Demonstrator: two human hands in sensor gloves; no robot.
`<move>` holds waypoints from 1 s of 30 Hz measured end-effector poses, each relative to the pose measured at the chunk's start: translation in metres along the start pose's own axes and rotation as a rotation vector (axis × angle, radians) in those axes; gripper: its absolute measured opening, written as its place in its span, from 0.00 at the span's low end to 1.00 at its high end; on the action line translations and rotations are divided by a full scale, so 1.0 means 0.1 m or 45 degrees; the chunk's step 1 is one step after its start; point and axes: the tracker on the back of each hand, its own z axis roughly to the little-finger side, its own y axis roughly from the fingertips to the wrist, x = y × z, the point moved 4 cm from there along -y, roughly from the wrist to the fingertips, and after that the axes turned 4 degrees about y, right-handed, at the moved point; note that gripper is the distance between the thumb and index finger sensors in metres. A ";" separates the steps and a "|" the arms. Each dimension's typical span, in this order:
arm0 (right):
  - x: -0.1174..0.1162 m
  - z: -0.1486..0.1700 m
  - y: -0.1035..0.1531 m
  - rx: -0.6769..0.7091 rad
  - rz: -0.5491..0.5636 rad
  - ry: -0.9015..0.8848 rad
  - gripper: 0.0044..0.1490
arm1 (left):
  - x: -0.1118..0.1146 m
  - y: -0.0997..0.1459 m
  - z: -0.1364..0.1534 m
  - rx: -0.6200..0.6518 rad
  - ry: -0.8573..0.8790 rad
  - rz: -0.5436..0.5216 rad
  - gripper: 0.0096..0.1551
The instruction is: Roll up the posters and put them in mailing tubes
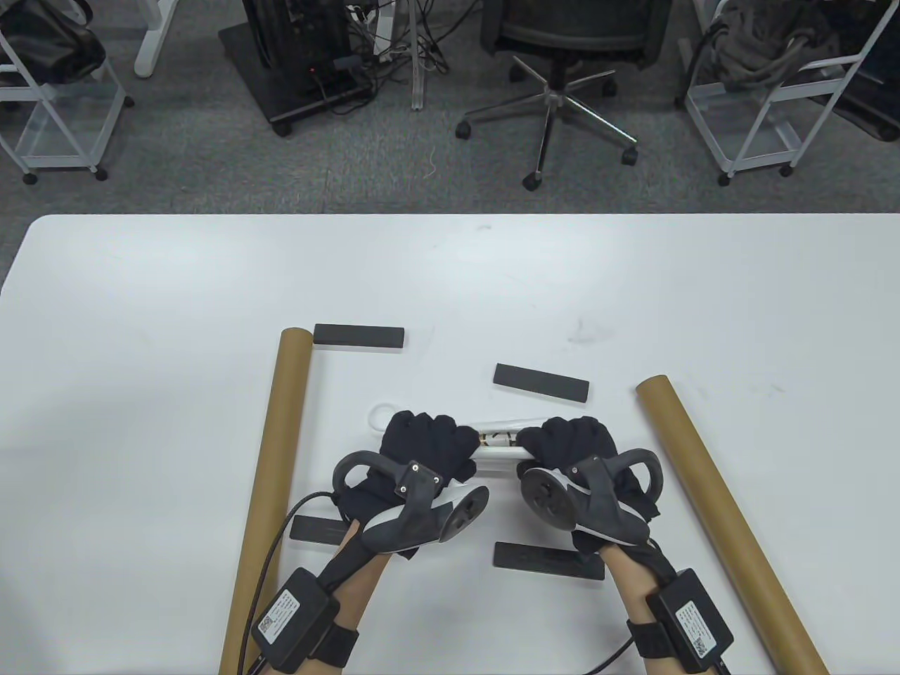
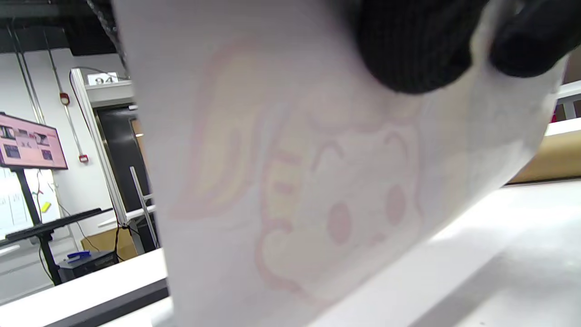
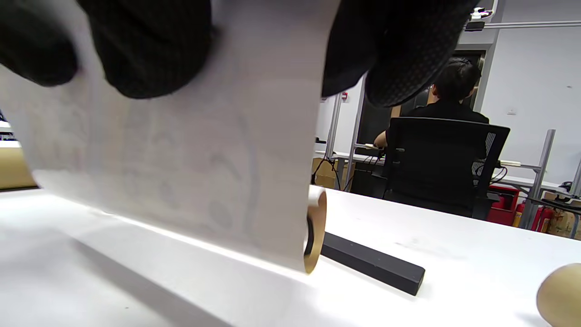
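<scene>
Both hands sit near the 6 o'clock edge of the surface (image 1: pixel 140 295), side by side on a rolled poster (image 1: pixel 498 450) that lies across the view from 9 to 3 o'clock. The left hand (image 1: pixel 422 450) has its fingers (image 2: pixel 408 50) curled over the top of the roll, and the right hand (image 1: pixel 573 450) does the same with its fingers (image 3: pixel 150 50); each grips the poster, most likely so the coil cannot spring open. Only a short stretch of roll shows between the two hands, with a bit of print on it. In the left wrist view a faint cartoon figure shows through the paper, so the printed side faces inward. In the right wrist view the roll's end (image 3: pixel 315 231) is a tight spiral touching the surface.

Two tubes flank the work: the left tube (image 1: pixel 271 478) runs from 11 toward 7 o'clock, the right tube (image 1: pixel 724 513) from 1 toward 5 o'clock. They lie within reach of each hand, probably so the roll can be slid into either one next.

Four dark bars lie around the hands: one at 11 o'clock (image 1: pixel 358 336) just beside the left tube's far end, one at 12 o'clock (image 1: pixel 540 382), one at 7 o'clock (image 1: pixel 320 529) partly under the left wrist, one at 6 o'clock (image 1: pixel 548 560). They look like weights for holding a poster's corners flat. Rolling seems finished or nearly so; tubing is not yet begun.
</scene>
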 end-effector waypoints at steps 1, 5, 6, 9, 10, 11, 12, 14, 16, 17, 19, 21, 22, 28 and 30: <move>-0.01 -0.01 0.00 0.005 -0.006 -0.004 0.26 | 0.00 0.00 0.00 0.001 0.008 0.005 0.20; -0.01 -0.01 0.01 0.001 -0.001 0.004 0.25 | 0.03 0.02 -0.03 0.025 -0.016 -0.001 0.18; -0.02 -0.01 0.01 0.001 -0.004 0.002 0.25 | 0.03 0.02 -0.03 0.025 -0.019 -0.001 0.19; -0.02 0.01 0.01 -0.005 -0.009 -0.011 0.26 | 0.02 0.02 -0.03 0.022 -0.024 -0.011 0.20; -0.02 0.02 0.00 -0.010 -0.006 -0.022 0.26 | 0.02 0.02 -0.03 0.019 -0.029 -0.016 0.21; -0.02 0.02 0.00 -0.019 -0.014 -0.033 0.26 | 0.00 0.02 -0.03 0.015 -0.044 -0.026 0.21; -0.02 0.02 0.00 -0.026 -0.013 -0.043 0.26 | -0.01 0.02 -0.03 0.012 -0.067 -0.031 0.21; -0.01 0.02 0.00 -0.023 -0.009 -0.059 0.26 | -0.02 0.02 -0.03 0.009 -0.074 -0.034 0.22; 0.00 0.01 0.01 -0.010 0.002 -0.060 0.27 | -0.02 0.02 -0.02 0.005 -0.050 -0.046 0.23; 0.00 0.01 0.01 -0.009 -0.001 -0.063 0.28 | -0.03 0.02 -0.01 0.004 -0.042 -0.045 0.24; 0.00 0.01 0.01 -0.004 0.016 -0.052 0.30 | -0.03 0.02 0.00 0.000 -0.016 -0.055 0.26; 0.00 0.02 0.00 -0.006 0.017 -0.047 0.34 | -0.03 0.02 0.01 -0.003 -0.009 -0.055 0.28; 0.01 0.02 0.01 -0.010 0.030 -0.049 0.35 | -0.03 0.02 0.01 -0.002 -0.006 -0.059 0.30; 0.01 0.08 0.01 -0.020 0.049 -0.075 0.37 | -0.03 0.02 0.01 -0.001 -0.004 -0.073 0.40; 0.01 0.09 0.01 -0.028 0.054 -0.068 0.38 | -0.04 0.03 0.01 -0.001 -0.011 -0.084 0.41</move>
